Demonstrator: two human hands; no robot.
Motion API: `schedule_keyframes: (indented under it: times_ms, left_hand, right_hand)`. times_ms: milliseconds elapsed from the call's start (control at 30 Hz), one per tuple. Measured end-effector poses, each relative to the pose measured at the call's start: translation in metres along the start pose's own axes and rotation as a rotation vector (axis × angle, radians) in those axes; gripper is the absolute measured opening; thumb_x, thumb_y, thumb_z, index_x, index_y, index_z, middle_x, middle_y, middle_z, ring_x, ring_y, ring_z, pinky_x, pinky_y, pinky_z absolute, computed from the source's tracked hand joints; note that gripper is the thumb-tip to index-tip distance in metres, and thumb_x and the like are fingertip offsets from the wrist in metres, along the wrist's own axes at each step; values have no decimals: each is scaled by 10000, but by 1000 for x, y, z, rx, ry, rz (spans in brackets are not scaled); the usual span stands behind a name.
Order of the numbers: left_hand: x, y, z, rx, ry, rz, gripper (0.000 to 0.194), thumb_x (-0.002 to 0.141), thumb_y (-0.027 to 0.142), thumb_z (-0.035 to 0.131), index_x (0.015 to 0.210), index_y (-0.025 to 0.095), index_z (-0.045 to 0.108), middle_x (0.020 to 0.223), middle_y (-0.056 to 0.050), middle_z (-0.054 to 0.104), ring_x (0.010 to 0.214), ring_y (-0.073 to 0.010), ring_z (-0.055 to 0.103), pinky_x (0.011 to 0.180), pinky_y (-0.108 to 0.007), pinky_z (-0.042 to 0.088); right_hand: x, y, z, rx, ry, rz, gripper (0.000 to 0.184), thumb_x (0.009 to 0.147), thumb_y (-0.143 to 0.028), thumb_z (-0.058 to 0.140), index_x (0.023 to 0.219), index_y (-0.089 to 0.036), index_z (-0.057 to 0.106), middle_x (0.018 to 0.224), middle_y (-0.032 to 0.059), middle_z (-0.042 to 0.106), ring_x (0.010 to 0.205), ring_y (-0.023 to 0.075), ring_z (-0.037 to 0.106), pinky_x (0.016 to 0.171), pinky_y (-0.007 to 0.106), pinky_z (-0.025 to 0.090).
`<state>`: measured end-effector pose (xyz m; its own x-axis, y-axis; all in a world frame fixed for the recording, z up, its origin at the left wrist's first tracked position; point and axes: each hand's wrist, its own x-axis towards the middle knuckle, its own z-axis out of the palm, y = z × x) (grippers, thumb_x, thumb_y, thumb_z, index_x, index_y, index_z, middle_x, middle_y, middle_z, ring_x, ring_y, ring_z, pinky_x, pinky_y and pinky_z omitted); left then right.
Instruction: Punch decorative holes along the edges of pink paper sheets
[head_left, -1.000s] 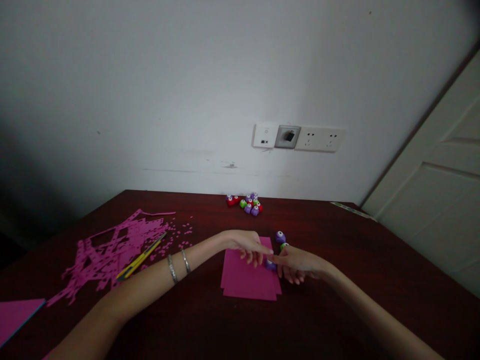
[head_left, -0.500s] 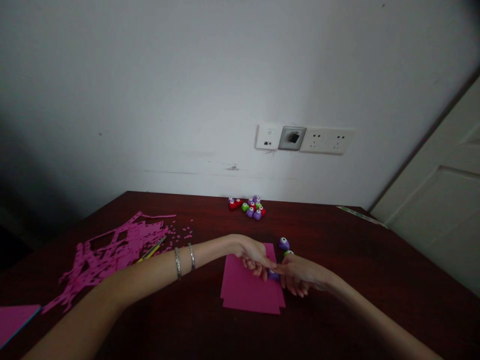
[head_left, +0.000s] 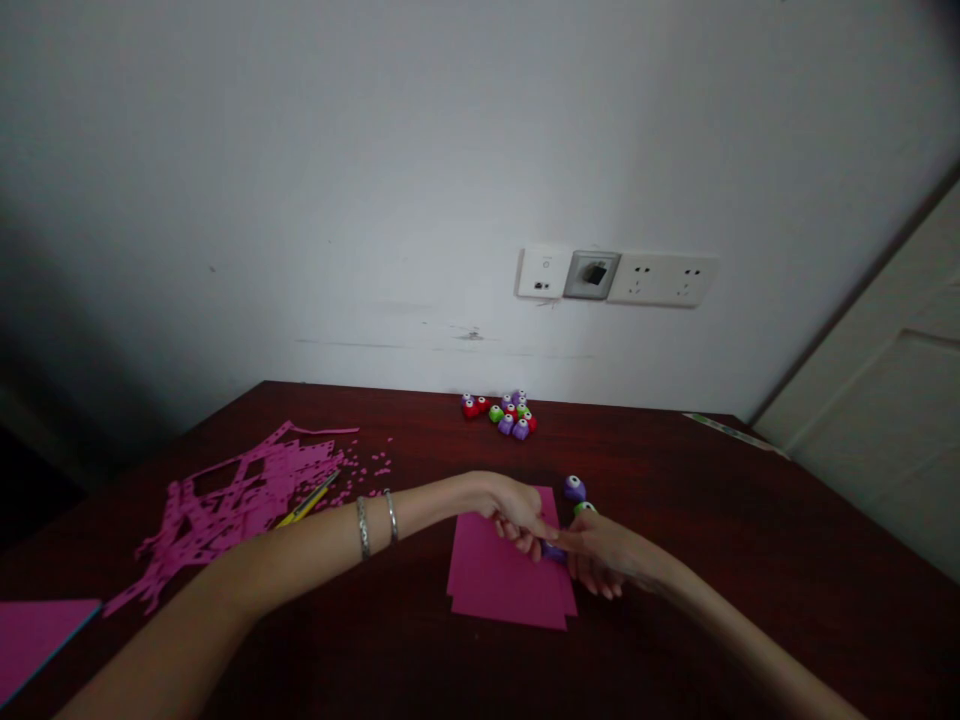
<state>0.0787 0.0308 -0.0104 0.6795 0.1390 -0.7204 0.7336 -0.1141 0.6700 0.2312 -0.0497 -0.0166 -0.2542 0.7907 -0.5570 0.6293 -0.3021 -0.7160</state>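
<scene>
A purple craft punch (head_left: 553, 551) sits at the right edge of a small stack of pink paper sheets (head_left: 502, 590), mostly covered by fingers. My left hand (head_left: 517, 512) comes over the paper, fingers curled and thumb on top of this punch. From the other side my right hand (head_left: 604, 555) closes on the same punch, its thumb meeting the left one. Just behind the right hand stand a green punch (head_left: 584, 508) and another purple punch (head_left: 574, 488), each with a white eye-like top.
Punched pink paper strips (head_left: 225, 490) and scattered bits lie at the left, with a yellow cutter knife (head_left: 309, 500) beside them. Several coloured punches (head_left: 514, 415) cluster near the wall. More pink paper (head_left: 41, 640) is at the lower left, a narrow strip (head_left: 735, 434) at the back right.
The whole view has shifted slightly, so everything appears a little further right. Both hands keep their hold at the paper's edge.
</scene>
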Motion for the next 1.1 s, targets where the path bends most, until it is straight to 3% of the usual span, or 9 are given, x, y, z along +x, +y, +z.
schedule_keyframes:
  times_ms: [100, 200, 367, 433, 500, 600, 700, 800, 1100]
  left_hand:
    - [-7, 4, 5, 33, 36, 18, 507, 746, 591, 508, 522, 145, 598, 467, -20, 489, 344, -59, 294, 357, -208, 205]
    - [-14, 7, 12, 115, 168, 20, 482, 800, 544, 462, 551, 148, 580, 470, 0, 488, 349, -61, 324, 378, -214, 245]
    - [-29, 4, 24, 441, 621, 123, 479, 745, 613, 482, 633, 166, 610, 574, -7, 563, 508, -104, 498, 527, -244, 386]
    - [-37, -1, 29, 534, 805, 171, 492, 721, 644, 486, 781, 180, 642, 747, -40, 625, 668, -148, 562, 626, -270, 423]
    - [-45, -8, 33, 617, 910, 235, 548, 703, 641, 512, 971, 175, 618, 1002, -93, 616, 896, -214, 561, 751, -314, 434]
    - [-55, -18, 40, 736, 870, 264, 756, 682, 650, 518, 1233, 135, 468, 1379, -157, 354, 1242, -333, 319, 938, -417, 353]
    - [-60, -24, 47, 717, 665, 162, 955, 673, 680, 484, 1386, 98, 231, 1475, -160, 61, 1341, -354, 54, 1027, -482, 235]
    - [-59, -28, 51, 669, 540, 66, 1075, 652, 697, 482, 1410, 46, 85, 1463, -177, 3, 1345, -325, -13, 1069, -461, 161]
    - [-48, -40, 50, 693, 566, 91, 1145, 602, 717, 507, 1413, 66, 26, 1457, -147, -64, 1337, -330, -52, 1073, -490, 133]
  right_hand:
    - [0, 2, 1, -5, 12, 1, 522, 784, -541, 466, 472, -128, 535, 392, 18, 532, 253, 54, 428, 231, 147, 289]
    - [0, 4, 2, -3, 24, 4, 522, 775, -569, 474, 500, -130, 536, 386, 9, 524, 254, 52, 421, 235, 147, 294]
    - [-3, 4, 3, -29, 19, 7, 533, 825, -556, 410, 508, -140, 510, 383, -4, 509, 261, 52, 428, 248, 148, 320]
    - [-5, 1, 5, -51, 42, -9, 526, 839, -536, 404, 491, -149, 482, 372, -12, 495, 260, 52, 425, 255, 149, 329]
    - [-8, -2, 7, -68, 102, -20, 492, 842, -501, 428, 487, -161, 455, 359, -26, 481, 253, 48, 410, 257, 149, 325]
    - [-13, -6, 11, -75, 190, -34, 445, 839, -438, 462, 481, -176, 425, 354, -41, 470, 256, 48, 404, 260, 150, 317]
    - [-15, -8, 14, -77, 244, -40, 442, 829, -418, 475, 461, -183, 407, 353, -42, 464, 264, 50, 406, 261, 152, 305]
    - [-15, -8, 15, -90, 286, -39, 433, 807, -418, 498, 455, -186, 402, 357, -39, 463, 273, 56, 413, 261, 156, 292]
    - [-25, -8, -2, -79, 280, -210, 280, 760, -449, 548, 705, -174, 532, 509, -50, 486, 372, 66, 431, 320, 171, 308]
